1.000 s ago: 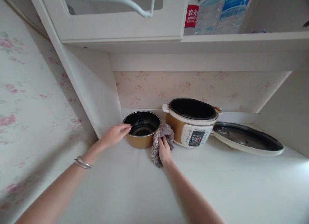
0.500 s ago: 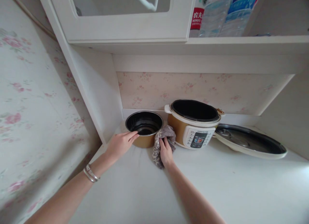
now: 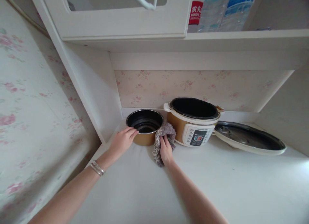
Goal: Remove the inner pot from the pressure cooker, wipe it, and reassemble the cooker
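Soft light, glare on the counter (image 3: pixel 241 188) (far right), shadowed left wall (image 3: pixel 26 130), edges stretched

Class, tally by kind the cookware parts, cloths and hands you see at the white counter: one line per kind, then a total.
Inner pot: 1
Cooker body: 1
Lid: 1
Cloth: 1
Hands: 2 (left hand at the pot's rim, right hand on the cloth)
Total: 6

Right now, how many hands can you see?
2: the left hand at the pot, and the right hand on the cloth beside the cooker. Neither seems fully hidden.
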The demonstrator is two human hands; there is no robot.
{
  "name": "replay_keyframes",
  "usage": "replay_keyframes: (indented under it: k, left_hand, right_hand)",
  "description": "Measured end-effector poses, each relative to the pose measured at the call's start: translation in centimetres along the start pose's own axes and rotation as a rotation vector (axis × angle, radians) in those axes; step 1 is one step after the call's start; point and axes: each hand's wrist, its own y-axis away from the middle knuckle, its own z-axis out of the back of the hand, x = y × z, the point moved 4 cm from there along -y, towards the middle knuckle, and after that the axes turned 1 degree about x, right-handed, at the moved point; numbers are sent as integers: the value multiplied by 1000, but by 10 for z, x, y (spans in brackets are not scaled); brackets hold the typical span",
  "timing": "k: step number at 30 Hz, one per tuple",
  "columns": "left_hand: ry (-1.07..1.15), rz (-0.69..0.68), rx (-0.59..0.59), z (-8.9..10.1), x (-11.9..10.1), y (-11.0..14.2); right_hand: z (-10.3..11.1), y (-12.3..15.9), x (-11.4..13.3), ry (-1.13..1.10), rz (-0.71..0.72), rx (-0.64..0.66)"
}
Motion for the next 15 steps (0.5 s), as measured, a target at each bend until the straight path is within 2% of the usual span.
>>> replay_keyframes:
  k: [2,4,7,9,11,13,15]
  left_hand:
    - [61,-33,-22,6,-13,4]
    - [123,-58,-52,12,-6,4]
    - [126,-16,-53,13,35,-4]
    - [87,-6,30,6,62,-10]
    - [58,-31,106,-4,77,-14]
    - [36,-48,104,-11,74,-14]
    - [17,-35,42,-14,57,-10]
  right_hand:
    - [2,0,1,0,18,-3]
    - [3,0,2,-10,23,-5]
    - [2,1,2,-50,23,0]
    - [0,3,3,-70,29,17]
    - [-3,5,4,-57,29,42]
    - [-5,7,6,-15,48,51]
    - [-7,7,9,4,81,50]
